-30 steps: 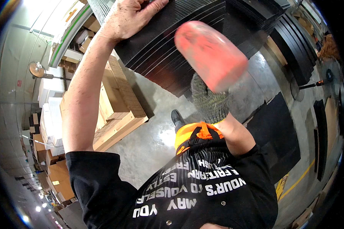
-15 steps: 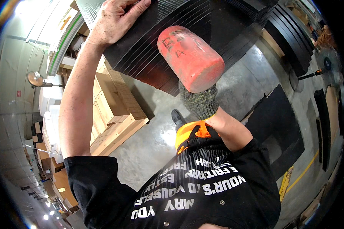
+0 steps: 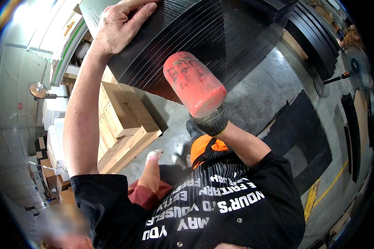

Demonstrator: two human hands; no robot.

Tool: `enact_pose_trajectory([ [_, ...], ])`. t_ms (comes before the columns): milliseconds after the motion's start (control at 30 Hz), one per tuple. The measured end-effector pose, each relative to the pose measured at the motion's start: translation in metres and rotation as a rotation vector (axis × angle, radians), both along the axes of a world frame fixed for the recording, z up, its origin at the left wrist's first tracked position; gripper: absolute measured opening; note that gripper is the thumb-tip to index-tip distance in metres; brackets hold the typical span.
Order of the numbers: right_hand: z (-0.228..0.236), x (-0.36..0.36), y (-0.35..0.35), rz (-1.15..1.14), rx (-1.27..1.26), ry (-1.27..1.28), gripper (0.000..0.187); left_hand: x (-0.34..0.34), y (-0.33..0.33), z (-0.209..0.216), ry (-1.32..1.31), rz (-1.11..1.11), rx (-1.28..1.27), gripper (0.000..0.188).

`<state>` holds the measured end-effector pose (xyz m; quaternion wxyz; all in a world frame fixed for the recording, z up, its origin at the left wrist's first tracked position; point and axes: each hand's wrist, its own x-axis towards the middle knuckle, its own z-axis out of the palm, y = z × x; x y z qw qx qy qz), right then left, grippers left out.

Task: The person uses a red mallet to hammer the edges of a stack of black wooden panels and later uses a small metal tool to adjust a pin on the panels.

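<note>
My bare left hand (image 3: 121, 27) lies on top of a stack of black boards (image 3: 153, 62), thumb stretched out and fingers partly cut off by the upper edge. A grey knitted glove covers my right hand (image 3: 212, 123), which is closed behind a red mallet (image 3: 195, 85). The mallet's thick cylindrical head, marked with dark scrawls, is tilted in front of the stack's layered edge. Its handle is hidden behind the head and my glove. Whether the head touches the boards I cannot tell.
A wooden crate-like stack (image 3: 120, 112) stands left of the boards. Another person's arm (image 3: 149, 176) in a maroon sleeve reaches in at lower left. A black sheet (image 3: 303, 141) lies on the floor at right, near more black boards (image 3: 313, 37) and a fan (image 3: 353, 64).
The mallet and my right hand have come down and slightly left, away from the boards. A co-worker has appeared at lower left. My left hand stays on the stack.
</note>
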<state>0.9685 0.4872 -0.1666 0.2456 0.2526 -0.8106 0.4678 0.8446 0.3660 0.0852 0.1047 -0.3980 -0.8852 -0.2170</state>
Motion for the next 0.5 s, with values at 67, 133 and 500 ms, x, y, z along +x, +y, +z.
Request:
enact_pose_trajectory([
  [67,-0.025,0.0,-0.008,0.159,-0.228,-0.263,0.051,-0.001,0.003,-0.001,0.006,-0.005,-0.013,0.028],
  [133,0.003,0.015,0.005,0.191,-0.238,-0.463,0.053,0.0,0.0,0.0,0.024,-0.009,-0.014,0.028],
  [500,0.025,0.025,0.029,-0.137,-0.24,-0.214,0.041,0.005,0.004,0.001,0.025,0.052,-0.044,0.028],
])
